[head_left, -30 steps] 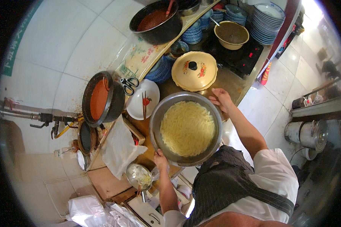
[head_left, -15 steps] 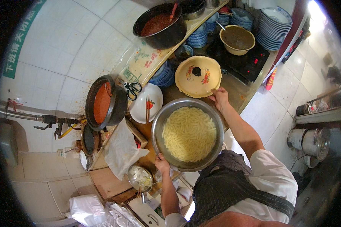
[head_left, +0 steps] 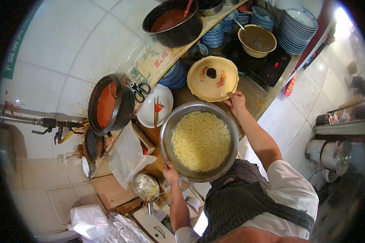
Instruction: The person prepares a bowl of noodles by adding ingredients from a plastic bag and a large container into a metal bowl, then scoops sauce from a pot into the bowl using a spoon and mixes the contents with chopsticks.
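Note:
A wide steel basin [head_left: 164, 135] in front of me holds pale yellow, short noodle-like strips [head_left: 200, 141] in liquid. My left hand [head_left: 171, 173] is closed on its near-left rim. Just beyond the basin lies a cream enamel lid [head_left: 202, 83] with painted flowers and a black knob. The fingers of my right hand [head_left: 236, 102] pinch that lid's near-right edge, with the forearm passing right of the basin. A white plate [head_left: 146, 109] with a pair of chopsticks [head_left: 156, 112] across it sits left of the basin. Whether the basin rests fully on the counter, I cannot tell.
Black pots of red sauce [head_left: 106, 107] and dark red sauce [head_left: 168, 21] stand left and far. Scissors [head_left: 139, 91] lie beside the plate. A cream bowl of brown liquid [head_left: 257, 40] sits on the cooktop [head_left: 267, 67], near stacked bowls [head_left: 300, 28]. A small pan [head_left: 146, 187] is near my left forearm.
The view has shifted slightly. Both hands keep their holds, the left on the basin rim and the right on the lid's edge.

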A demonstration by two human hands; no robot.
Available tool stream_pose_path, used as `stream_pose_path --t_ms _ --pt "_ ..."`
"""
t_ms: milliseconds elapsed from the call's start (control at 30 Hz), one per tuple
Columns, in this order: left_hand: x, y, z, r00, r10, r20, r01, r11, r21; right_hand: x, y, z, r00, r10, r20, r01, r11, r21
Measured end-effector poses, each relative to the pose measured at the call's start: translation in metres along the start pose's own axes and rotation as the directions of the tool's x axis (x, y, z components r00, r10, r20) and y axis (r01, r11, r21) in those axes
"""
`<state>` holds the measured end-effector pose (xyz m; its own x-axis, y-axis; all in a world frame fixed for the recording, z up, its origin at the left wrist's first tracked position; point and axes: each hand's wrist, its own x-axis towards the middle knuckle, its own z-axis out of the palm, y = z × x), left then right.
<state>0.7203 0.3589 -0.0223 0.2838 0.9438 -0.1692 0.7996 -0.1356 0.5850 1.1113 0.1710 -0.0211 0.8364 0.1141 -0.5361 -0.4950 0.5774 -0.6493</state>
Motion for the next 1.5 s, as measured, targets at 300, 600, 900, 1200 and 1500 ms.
stream_pose_path --t_ms 300,600,900,1200,1500 --pt "0.006 -0.013 0.006 0.993 0.106 -0.052 -0.105 0.994 0.021 0.016 0.006 -0.01 0.999 0.031 0.043 -0.028 0.997 -0.074" --pt "-0.001 0.004 -0.001 0.998 0.037 -0.049 -0.034 0.998 0.054 0.013 0.002 -0.006 0.999 0.041 0.016 -0.04 0.994 -0.097" --pt "-0.001 0.004 0.0 0.991 0.114 -0.07 -0.115 0.993 -0.004 0.017 -0.003 -0.003 0.999 0.041 0.006 -0.041 0.999 -0.035" --pt "-0.001 0.009 -0.002 0.999 0.041 -0.031 -0.041 0.999 -0.014 0.035 -0.017 -0.01 0.996 0.071 0.057 -0.064 0.99 -0.124" --pt "0.013 -0.033 0.015 0.992 0.092 -0.086 -0.101 0.989 -0.106 0.062 -0.045 -0.006 0.987 0.145 0.062 -0.124 0.956 -0.267"
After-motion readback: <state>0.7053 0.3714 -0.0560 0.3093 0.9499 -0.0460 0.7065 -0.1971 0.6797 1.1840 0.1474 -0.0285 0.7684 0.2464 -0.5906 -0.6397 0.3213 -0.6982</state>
